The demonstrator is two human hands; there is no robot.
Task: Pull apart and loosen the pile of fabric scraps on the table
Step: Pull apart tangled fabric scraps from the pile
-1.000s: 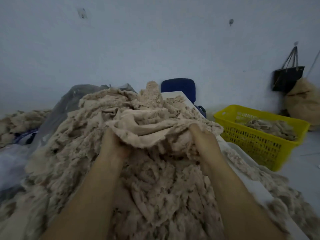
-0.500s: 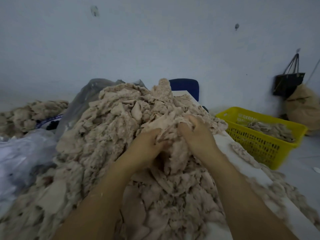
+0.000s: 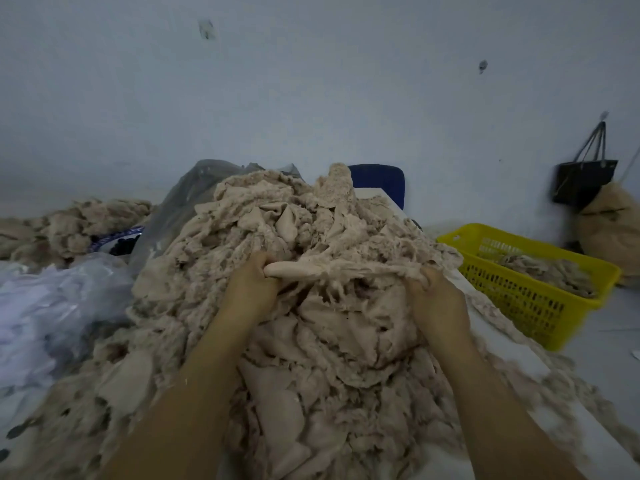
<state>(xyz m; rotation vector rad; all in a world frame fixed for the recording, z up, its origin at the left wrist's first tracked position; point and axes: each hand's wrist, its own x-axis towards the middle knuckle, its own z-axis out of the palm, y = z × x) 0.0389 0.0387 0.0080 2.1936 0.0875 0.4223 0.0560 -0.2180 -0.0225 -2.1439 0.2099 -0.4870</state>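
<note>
A tall pile of beige fabric scraps [image 3: 277,230] covers the white table [image 3: 491,344] in front of me. My left hand [image 3: 254,284] grips a bunch of scraps near the middle of the pile, fingers curled round the cloth. My right hand [image 3: 434,299] grips scraps on the pile's right side, its fingertips buried in the fabric. A stretch of cloth [image 3: 346,270] runs taut between the two hands. Loose scraps trail along the table's right edge [image 3: 568,393].
A yellow plastic basket [image 3: 540,299] holding scraps stands on the floor at the right. Clear plastic bags [image 3: 45,313] lie at the left, with another scrap heap [image 3: 69,223] behind. A blue chair [image 3: 381,181] stands beyond the table. A black bag [image 3: 585,178] hangs on the wall.
My hands were close together at the pile's middle; they have moved apart, left hand leftward and right hand rightward, stretching the gripped fabric between them.
</note>
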